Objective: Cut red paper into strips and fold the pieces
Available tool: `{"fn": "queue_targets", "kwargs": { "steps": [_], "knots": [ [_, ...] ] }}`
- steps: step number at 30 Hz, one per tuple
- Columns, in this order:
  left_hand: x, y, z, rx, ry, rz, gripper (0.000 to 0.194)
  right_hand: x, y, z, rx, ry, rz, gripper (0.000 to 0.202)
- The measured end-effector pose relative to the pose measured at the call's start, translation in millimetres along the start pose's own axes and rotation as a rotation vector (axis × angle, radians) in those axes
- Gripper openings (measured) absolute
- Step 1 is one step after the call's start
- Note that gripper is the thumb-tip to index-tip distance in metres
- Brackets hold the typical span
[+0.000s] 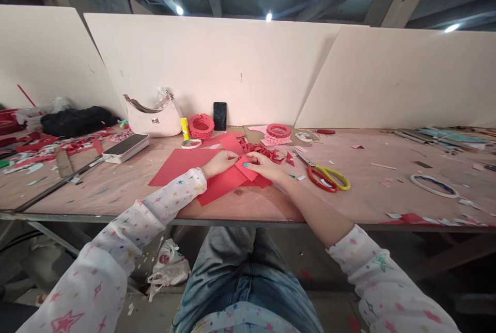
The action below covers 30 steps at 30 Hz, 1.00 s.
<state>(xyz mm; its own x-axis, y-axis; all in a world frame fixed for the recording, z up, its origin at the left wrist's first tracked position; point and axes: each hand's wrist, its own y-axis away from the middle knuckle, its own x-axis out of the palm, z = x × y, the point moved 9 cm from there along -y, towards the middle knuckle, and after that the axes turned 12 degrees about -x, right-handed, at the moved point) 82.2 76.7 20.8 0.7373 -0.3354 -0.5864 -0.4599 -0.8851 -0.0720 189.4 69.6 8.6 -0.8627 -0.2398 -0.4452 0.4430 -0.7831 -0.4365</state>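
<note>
Between my two hands is a small piece of red paper [245, 168], held just above the table. The fingers of my left hand [221, 163] pinch at its left side. My right hand [264, 165] grips its right side, thumb on top. Larger sheets of red paper [179, 163] lie flat beneath and to the left. Just behind my hands is a heap of small folded red paper pieces [267, 151]. Scissors with red and yellow handles [329, 178] rest to the right of my right hand.
Behind stand a yellow glue stick [185, 128], a red folded-paper ring stack [201, 126], a propped phone [220, 116] and a pale handbag [154, 116]. A red and pink ring stack [277, 135] is farther right. A white ring [434, 186] and paper scraps lie right.
</note>
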Motion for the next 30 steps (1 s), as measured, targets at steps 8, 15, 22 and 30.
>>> {"fn": "queue_targets", "kwargs": {
  "steps": [8,15,22,30],
  "knots": [
    [-1.2,5,0,-0.068,0.175,0.006,0.038,-11,-1,5,-0.011,-0.06,-0.137,0.024],
    [11.6,12,-8,-0.073,0.216,0.147,0.041,-16,1,6,0.003,-0.047,-0.179,0.023],
    [8.3,11,-8,-0.049,0.19,0.104,0.038,-16,2,5,0.021,-0.067,-0.192,0.024],
    [9.5,11,-9,-0.043,0.193,0.107,0.04,-16,1,5,0.006,-0.065,-0.192,0.024]
  ]
}}
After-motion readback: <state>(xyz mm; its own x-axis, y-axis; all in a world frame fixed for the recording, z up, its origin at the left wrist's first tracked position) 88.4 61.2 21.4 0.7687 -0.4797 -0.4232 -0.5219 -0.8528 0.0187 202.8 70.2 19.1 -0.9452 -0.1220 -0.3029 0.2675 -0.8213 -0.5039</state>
